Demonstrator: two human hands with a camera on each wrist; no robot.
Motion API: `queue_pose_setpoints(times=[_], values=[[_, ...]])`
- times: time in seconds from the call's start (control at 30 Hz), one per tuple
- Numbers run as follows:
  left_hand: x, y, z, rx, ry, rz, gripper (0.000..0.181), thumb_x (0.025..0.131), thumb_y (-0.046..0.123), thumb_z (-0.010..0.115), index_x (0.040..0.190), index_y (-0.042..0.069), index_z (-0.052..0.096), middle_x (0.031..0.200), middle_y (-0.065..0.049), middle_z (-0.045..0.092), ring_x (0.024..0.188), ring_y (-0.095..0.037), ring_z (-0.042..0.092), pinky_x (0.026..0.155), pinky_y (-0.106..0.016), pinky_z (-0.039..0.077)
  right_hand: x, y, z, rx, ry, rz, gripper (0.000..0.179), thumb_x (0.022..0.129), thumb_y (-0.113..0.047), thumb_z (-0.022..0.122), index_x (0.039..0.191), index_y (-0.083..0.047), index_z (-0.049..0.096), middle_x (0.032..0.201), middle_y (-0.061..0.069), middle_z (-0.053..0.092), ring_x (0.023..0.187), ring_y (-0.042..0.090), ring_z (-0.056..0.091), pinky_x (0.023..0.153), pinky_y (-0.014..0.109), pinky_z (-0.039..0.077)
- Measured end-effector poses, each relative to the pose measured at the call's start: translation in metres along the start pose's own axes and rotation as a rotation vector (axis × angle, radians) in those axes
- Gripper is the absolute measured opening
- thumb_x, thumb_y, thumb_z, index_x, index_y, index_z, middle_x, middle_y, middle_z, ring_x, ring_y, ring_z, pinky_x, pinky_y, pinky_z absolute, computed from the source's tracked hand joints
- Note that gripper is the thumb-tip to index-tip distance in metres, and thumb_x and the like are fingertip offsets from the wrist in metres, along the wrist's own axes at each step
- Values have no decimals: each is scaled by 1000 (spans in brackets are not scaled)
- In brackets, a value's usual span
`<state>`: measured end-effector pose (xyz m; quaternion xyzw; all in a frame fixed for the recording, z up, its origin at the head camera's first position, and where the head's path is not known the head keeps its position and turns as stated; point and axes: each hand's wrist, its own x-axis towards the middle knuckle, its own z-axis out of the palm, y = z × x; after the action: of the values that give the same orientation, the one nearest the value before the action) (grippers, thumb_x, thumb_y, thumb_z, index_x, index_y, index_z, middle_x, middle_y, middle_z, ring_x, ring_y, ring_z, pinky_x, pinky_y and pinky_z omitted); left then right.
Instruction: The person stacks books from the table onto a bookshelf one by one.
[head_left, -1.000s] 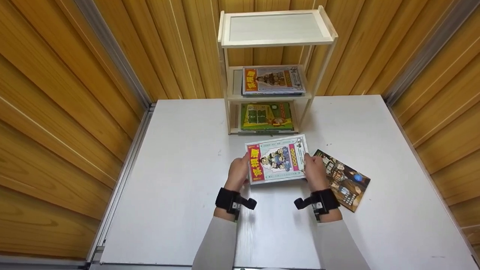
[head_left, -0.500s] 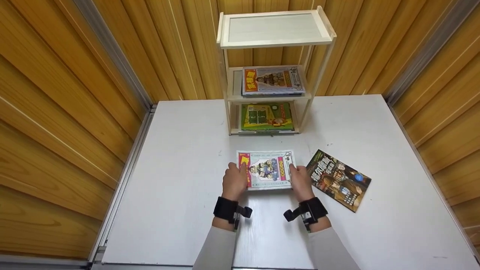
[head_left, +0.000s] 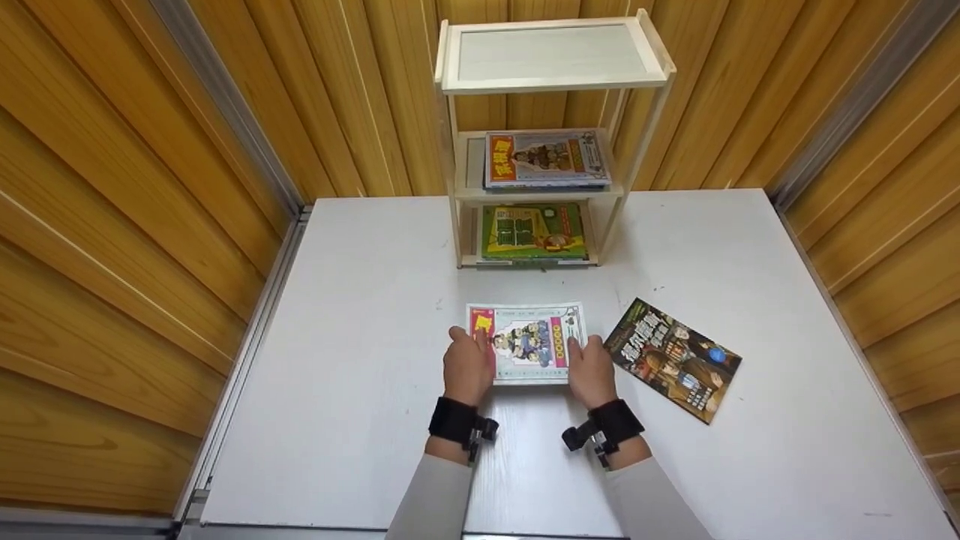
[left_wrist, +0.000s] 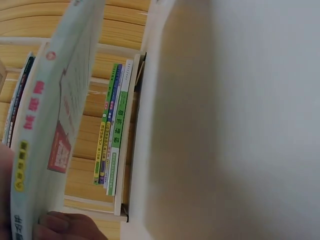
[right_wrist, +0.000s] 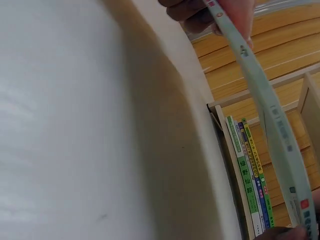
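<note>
Both hands hold a light-blue book (head_left: 525,343) with a pink title strip and a cartoon group on its cover. My left hand (head_left: 466,366) grips its left edge, thumb on top. At the opposite edge, my right hand (head_left: 592,371) pinches it the same way. The wrist views show the spine (left_wrist: 37,125) and fingers curled underneath, with the book raised above the white table (head_left: 337,420). A dark-covered book (head_left: 675,360) lies slanted on the table just right of my right hand.
Behind the held book stands a pale wooden shelf rack (head_left: 559,56). Its middle tier bears books topped by an orange-titled one (head_left: 546,159); on the lowest tier, a green book (head_left: 534,231) tops a stack. Wood-panelled walls (head_left: 112,262) enclose the table.
Both hands have brought the light-blue book left and toward the body, and its tilt has levelled out. The dark-covered book, partly covered before, now shows whole.
</note>
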<state>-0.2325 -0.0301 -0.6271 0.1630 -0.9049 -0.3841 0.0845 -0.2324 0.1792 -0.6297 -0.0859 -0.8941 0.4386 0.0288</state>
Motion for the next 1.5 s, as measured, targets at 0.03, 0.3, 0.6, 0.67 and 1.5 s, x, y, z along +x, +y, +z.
queue_pose_setpoints(times=[0.03, 0.3, 0.6, 0.67, 1.5], values=[[0, 0, 0, 8, 2, 3, 37, 112, 31, 51, 113, -5, 50, 84, -30, 73, 82, -46, 74, 72, -56, 57, 0, 1, 1, -20, 1, -6, 32, 112, -25, 50, 102, 5, 54, 77, 13, 55, 77, 35, 60, 76, 53, 49], [-2, -2, 0, 21, -16, 10, 37, 112, 31, 51, 112, -6, 50, 82, -27, 72, 81, -45, 75, 73, -55, 58, -1, 5, 7, -61, 11, -14, 34, 112, -26, 50, 103, 6, 54, 77, 16, 58, 76, 39, 62, 77, 58, 50], [-3, -5, 1, -15, -47, 5, 38, 113, 31, 51, 115, -7, 51, 80, -23, 71, 78, -41, 73, 71, -54, 57, -2, 7, 8, -64, 23, -25, 33, 112, -26, 51, 100, 5, 54, 75, 15, 57, 74, 38, 62, 75, 57, 50], [-3, -6, 0, -31, -61, -5, 37, 113, 31, 51, 115, -6, 50, 80, -23, 70, 77, -40, 72, 71, -54, 56, -2, 8, 9, -66, 22, -23, 32, 112, -26, 52, 100, 5, 54, 75, 15, 58, 74, 38, 62, 75, 57, 50], [4, -2, 9, -37, -19, -5, 35, 112, 29, 50, 113, -5, 51, 82, -27, 72, 80, -44, 74, 72, -56, 56, 7, 11, 8, -58, -22, 13, 34, 113, -29, 49, 105, 4, 54, 78, 13, 58, 77, 34, 61, 74, 52, 50]])
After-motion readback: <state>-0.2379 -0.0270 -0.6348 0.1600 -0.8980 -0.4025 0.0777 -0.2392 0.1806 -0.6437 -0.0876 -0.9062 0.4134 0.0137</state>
